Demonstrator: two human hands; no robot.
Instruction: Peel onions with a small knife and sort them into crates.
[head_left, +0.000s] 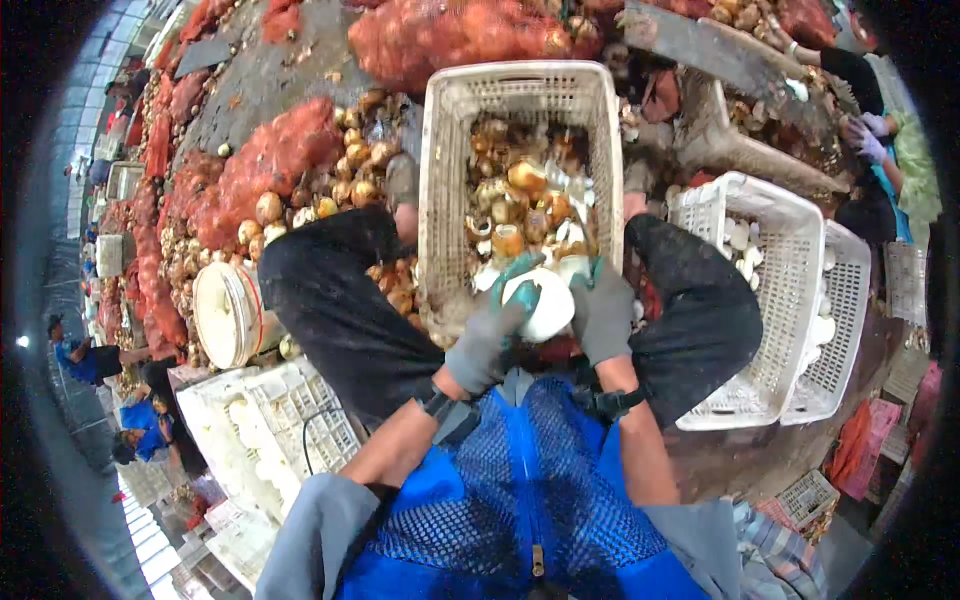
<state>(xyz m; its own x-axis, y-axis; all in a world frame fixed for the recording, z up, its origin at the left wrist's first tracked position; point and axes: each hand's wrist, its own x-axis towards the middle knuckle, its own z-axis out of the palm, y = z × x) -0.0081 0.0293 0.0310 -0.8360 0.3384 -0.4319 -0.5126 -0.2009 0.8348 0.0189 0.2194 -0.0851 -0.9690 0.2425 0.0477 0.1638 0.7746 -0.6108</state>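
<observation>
A peeled white onion [545,305] is between my two hands, over the near end of a crate between my legs. My left hand [490,325], in a grey glove with green fingertips, is closed round its left side. At its right side my right hand [603,312], gloved alike, is closed with its fingers against the onion. Whether that hand also holds a small tool is hidden. Below them, the pale plastic crate [433,190] contains brown-skinned onions [508,240] and loose skins.
White crates [735,180] with peeled onions stand to my right. On my left are a lidded bucket [225,315] and another white crate [310,400]. Red net sacks [270,170] and loose onions [358,190] cover the floor ahead. Several people work nearby, one with gloved hands [868,138].
</observation>
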